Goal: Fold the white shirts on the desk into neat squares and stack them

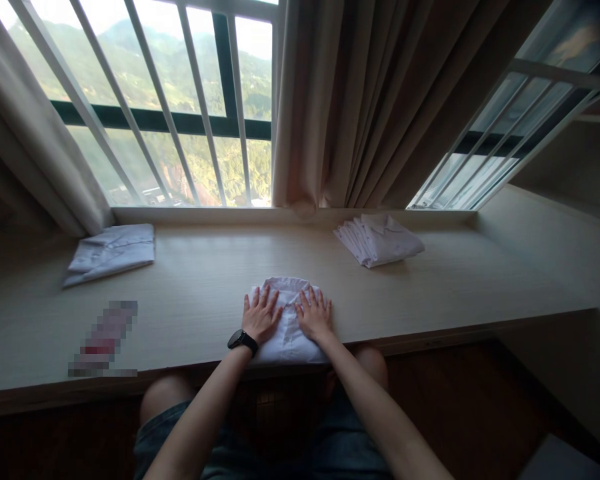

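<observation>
Folded white cotton shirt [289, 333] lies at near edge of long pale wood-grain desk [430, 287], w/ your left hand [261, 315] & right hand [314, 315] pressed flat on it, fingers spread, grasping nothing. Stack of folded white shirts [379, 239] back right; another folded white shirt [111, 252] far left. No legible writing.

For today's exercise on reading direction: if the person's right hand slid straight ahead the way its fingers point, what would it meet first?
The right hand lies flat on the folded white shirt, fingers pointing toward the window. Ahead is bare desk, then probably the curtain hem; depth is unclear.
</observation>
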`<control>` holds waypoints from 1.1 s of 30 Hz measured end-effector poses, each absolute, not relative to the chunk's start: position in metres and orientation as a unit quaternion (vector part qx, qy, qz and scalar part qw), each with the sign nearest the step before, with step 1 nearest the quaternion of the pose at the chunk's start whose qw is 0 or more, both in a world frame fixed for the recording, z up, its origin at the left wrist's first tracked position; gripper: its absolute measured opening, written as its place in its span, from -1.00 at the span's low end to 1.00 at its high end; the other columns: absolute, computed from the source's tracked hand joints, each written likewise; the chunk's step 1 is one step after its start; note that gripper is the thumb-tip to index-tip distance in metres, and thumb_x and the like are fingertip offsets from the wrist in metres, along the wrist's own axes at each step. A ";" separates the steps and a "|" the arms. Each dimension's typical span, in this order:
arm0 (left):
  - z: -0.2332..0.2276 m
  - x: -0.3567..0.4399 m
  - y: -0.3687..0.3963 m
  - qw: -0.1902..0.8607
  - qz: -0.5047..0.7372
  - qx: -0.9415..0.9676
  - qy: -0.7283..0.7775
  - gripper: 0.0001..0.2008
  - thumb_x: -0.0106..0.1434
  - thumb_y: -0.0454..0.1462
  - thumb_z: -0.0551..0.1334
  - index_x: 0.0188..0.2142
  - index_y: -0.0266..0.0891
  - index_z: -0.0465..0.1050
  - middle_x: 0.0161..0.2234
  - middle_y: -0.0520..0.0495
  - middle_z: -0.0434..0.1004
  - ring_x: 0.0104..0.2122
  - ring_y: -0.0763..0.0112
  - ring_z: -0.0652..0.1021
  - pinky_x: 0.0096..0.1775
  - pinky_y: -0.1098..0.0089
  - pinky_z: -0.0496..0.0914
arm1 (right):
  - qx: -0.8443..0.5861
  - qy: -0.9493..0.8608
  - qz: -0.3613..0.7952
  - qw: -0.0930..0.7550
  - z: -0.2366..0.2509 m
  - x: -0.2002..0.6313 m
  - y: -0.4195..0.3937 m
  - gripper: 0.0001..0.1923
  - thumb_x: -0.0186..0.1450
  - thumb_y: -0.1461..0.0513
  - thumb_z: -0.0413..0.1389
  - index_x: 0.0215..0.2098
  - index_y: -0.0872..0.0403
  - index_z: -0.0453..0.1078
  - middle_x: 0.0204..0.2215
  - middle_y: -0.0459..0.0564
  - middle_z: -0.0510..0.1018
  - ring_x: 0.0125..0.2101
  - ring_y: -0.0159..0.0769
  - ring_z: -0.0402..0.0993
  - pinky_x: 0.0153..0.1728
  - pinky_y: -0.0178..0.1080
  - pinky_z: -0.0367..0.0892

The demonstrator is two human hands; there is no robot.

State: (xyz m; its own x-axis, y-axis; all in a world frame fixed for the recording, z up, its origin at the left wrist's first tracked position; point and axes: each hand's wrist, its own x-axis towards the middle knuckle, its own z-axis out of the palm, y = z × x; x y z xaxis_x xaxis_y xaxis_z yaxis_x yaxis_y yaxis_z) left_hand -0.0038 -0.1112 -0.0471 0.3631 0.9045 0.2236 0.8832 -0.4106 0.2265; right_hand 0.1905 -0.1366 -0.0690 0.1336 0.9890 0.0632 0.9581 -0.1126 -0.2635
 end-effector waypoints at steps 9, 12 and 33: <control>-0.060 -0.015 -0.105 0.113 0.200 0.784 0.577 -0.49 0.45 -0.11 -0.07 0.34 -0.08 0.21 0.43 -0.12 -0.02 0.41 0.03 0.01 0.33 -0.12 -0.04 | -0.710 -0.675 0.113 0.166 -0.061 0.218 -0.135 -0.38 0.47 -0.01 -0.20 0.44 -0.03 0.01 0.43 0.01 -0.03 0.42 -0.11 -0.19 0.37 0.03 -0.16; -0.061 -0.028 -0.117 0.161 0.306 0.710 0.614 -0.48 0.42 -0.15 0.00 0.31 -0.28 0.23 0.37 -0.29 0.13 0.36 0.08 0.16 0.32 0.02 0.10 | -0.747 -0.587 0.082 0.302 -0.069 0.226 -0.157 -0.35 0.43 0.07 -0.14 0.39 0.22 0.10 0.33 0.24 0.20 0.34 -0.06 0.08 0.30 -0.03 0.07; -0.056 -0.056 -0.164 0.333 0.419 0.530 0.658 -0.51 0.39 -0.25 0.07 0.28 -0.30 0.28 0.32 -0.21 0.24 0.31 0.19 0.29 0.34 0.14 0.13 | -0.774 -0.440 0.175 0.421 -0.081 0.228 -0.185 -0.42 0.29 0.06 -0.01 0.16 0.22 0.39 0.00 0.28 0.55 -0.02 -0.01 0.51 0.02 -0.10 0.37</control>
State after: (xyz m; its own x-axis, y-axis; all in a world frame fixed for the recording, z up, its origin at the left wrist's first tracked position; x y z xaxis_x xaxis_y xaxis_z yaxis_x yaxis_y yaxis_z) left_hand -0.0561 -0.1635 -0.0558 -0.2167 0.9762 0.0073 0.4182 0.0860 0.9043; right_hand 0.2282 -0.1854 -0.0808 0.5527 0.8275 0.0994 0.5337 -0.2598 -0.8048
